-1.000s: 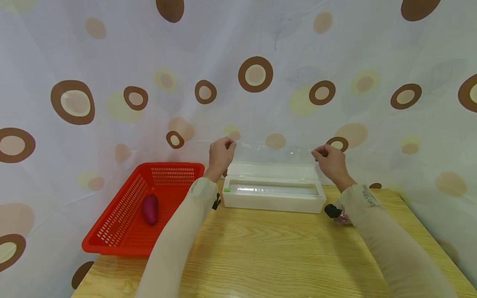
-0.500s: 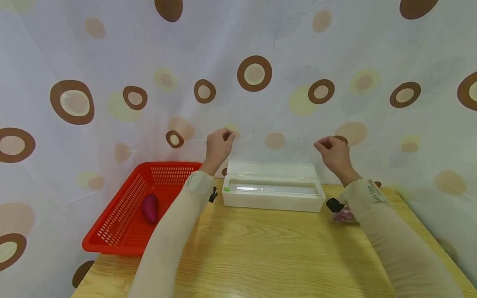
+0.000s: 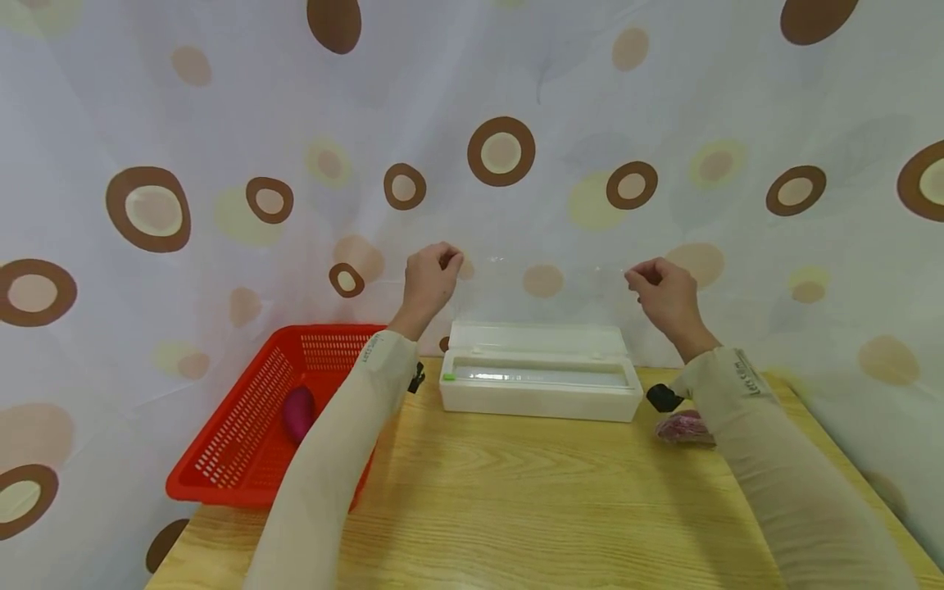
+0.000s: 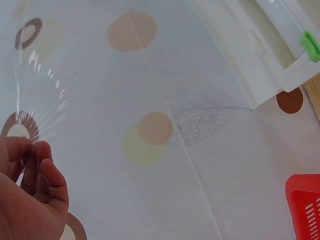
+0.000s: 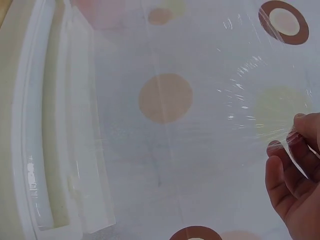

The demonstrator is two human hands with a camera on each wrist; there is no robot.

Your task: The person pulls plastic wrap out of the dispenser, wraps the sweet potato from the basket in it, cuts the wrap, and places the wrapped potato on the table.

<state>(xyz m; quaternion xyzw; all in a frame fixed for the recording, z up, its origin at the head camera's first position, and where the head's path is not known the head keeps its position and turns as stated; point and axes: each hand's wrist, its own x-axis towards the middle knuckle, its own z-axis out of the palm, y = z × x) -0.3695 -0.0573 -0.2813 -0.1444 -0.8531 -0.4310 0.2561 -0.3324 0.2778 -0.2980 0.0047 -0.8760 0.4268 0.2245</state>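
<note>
My left hand (image 3: 430, 280) pinches one corner of a sheet of clear cling film (image 4: 47, 107) between thumb and fingers. Across from it, my right hand (image 3: 666, 297) pinches the other corner, and the film (image 5: 245, 95) fans out in creases from the fingertips. Stretched between the hands, the sheet is nearly invisible in the head view apart from a few glints. Below and between them stands a white cling film dispenser box (image 3: 542, 401), its lid (image 3: 538, 338) raised at the back. A roll of film (image 5: 37, 125) lies inside, and a green slider (image 4: 310, 46) sits at the box's left end.
A red plastic basket (image 3: 221, 496) stands on the left of the wooden table (image 3: 516, 508), holding a purple eggplant-like vegetable (image 3: 298, 414). Beside the right forearm lies a purplish thing in clear wrap (image 3: 684, 428). A patterned curtain (image 3: 501, 65) hangs close behind the box.
Both hands have risen and moved slightly apart, drawing the cling film higher above the box. More of the wrapped purplish thing shows beside the right sleeve.
</note>
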